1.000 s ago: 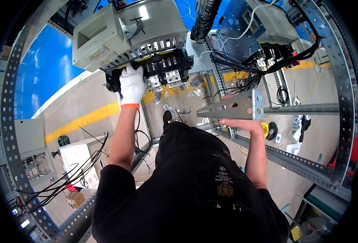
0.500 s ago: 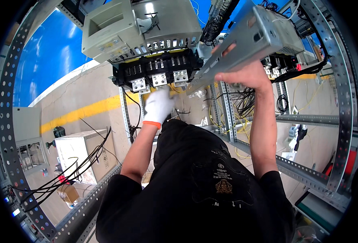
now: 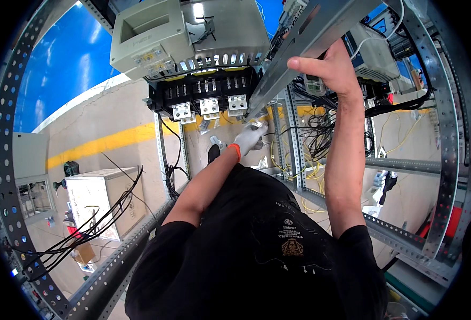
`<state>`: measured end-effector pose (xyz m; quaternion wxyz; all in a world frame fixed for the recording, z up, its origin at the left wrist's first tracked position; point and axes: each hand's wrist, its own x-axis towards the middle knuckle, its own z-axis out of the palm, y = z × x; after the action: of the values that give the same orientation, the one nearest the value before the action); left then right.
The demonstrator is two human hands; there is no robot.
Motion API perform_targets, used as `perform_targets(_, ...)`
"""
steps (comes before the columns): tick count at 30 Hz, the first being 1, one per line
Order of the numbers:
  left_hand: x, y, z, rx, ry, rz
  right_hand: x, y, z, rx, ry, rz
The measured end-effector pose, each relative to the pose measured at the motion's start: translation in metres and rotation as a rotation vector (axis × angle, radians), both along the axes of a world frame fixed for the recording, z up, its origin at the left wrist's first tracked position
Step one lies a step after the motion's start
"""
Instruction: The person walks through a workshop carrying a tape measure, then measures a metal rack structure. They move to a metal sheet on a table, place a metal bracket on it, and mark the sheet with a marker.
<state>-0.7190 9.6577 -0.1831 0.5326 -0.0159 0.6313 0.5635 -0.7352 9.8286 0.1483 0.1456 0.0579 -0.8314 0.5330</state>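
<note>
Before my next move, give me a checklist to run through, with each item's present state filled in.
1. Bare right hand on the long, grey, slotted metal bar: ok, the thumb is in view at its edge.
2. Right hand gloved: not ok, its skin is uncovered.
3. Left hand gloved: ok, in a white glove with an orange cuff.
4. Left hand touching the bar's lower end: cannot tell; it is close, but contact is unclear.
5. Bar clear of the black, rectangular terminal block with silver metal plates: cannot tell; its lower end lies by the block's right side in this view.
</note>
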Motion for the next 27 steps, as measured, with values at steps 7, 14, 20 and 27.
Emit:
perform_targets(7, -0.014, -0.006, 0.016, -0.373, 0.673, 0.149, -0.001, -0.004, 0.009, -0.038, 0.013, 0.024)
perform_targets(14, -0.037, -0.008, 0.021, -0.507, 0.845, -0.158, -0.005, -0.014, 0.019, 0.016, -0.03, 0.049)
perform_targets(20, -0.047, -0.058, 0.049, -0.375, 0.846, 0.213, -0.004, -0.011, 0.018, 0.01, 0.003, 0.012)
perform_targets(27, -0.061, -0.072, 0.072, -0.74, 0.824, 0.373, -0.008, -0.016, 0.02, 0.001, 0.014, -0.022)
